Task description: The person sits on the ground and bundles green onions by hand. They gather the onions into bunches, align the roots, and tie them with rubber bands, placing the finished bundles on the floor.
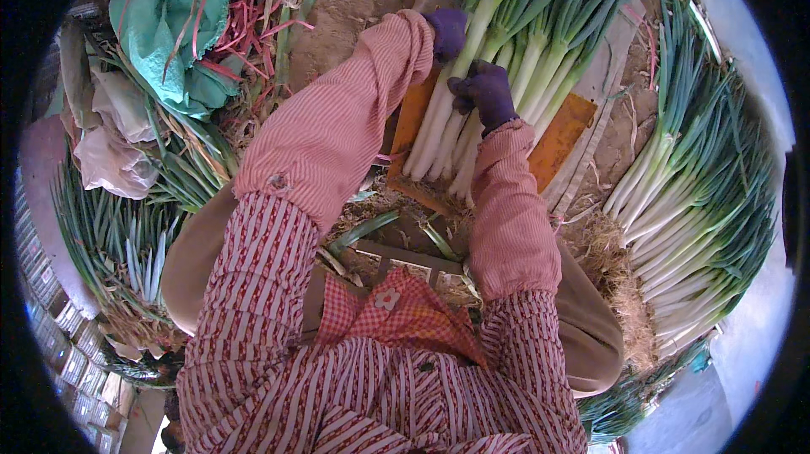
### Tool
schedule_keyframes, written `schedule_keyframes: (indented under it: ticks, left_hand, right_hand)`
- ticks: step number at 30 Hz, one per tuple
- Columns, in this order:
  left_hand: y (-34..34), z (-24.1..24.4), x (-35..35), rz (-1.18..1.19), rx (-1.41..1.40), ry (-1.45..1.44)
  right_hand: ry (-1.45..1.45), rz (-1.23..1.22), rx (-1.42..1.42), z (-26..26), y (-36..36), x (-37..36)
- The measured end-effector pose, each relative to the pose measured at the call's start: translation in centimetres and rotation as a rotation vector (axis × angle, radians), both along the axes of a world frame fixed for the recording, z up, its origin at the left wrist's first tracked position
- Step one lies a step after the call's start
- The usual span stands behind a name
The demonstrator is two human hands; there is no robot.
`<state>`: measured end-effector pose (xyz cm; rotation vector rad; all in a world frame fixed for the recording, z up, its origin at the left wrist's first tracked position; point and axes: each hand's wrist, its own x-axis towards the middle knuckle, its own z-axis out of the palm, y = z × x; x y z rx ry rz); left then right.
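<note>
Several long green onions point(436, 131) with white stalks lie side by side across an orange board point(557, 137) before me, their green leaves pointing away. My left hand point(448, 33), in a purple glove, is at the left edge of the bunch against a thick stalk; its fingers are partly hidden, so its hold is unclear. My right hand point(484, 90), in a dark purple glove, is over the middle of the stalks with its fingers curled beside the same thick stalk. Whether it grips a stalk cannot be told. Pink ribbed sleeve covers are over both forearms.
A large row of green onions point(671, 251) with roots lies at the right. At the upper left are a green woven sack point(171, 30) and pink strips point(253, 30). More onions point(120, 232) and crumpled plastic bags point(117, 160) lie at the left. Cut leaves point(364, 230) lie near my lap.
</note>
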<state>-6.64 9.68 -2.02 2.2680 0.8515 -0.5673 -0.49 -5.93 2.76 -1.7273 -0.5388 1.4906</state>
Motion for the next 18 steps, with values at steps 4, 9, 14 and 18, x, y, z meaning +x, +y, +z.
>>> schedule_keyframes:
  ticks: [4, 9, 14, 18]
  left_hand:
    - [2.7, 1.0, -1.6, -0.880, 0.084, -0.350]
    - [-1.1, 2.9, -1.1, -0.012, -0.026, -0.087]
    - [-1.6, 2.4, -2.1, 0.109, 0.039, -0.194]
    - [-1.9, 2.5, -0.5, 0.275, -0.269, -0.114]
  right_hand:
    - [-0.068, -0.019, 0.003, 0.1, -0.3, -1.0]
    - [-0.305, -0.063, 0.068, -0.7, -1.6, -1.7]
    - [-0.501, -0.369, 0.031, 4.1, -5.8, 0.1]
    - [-0.789, -0.014, -0.281, 3.3, -8.5, 3.3]
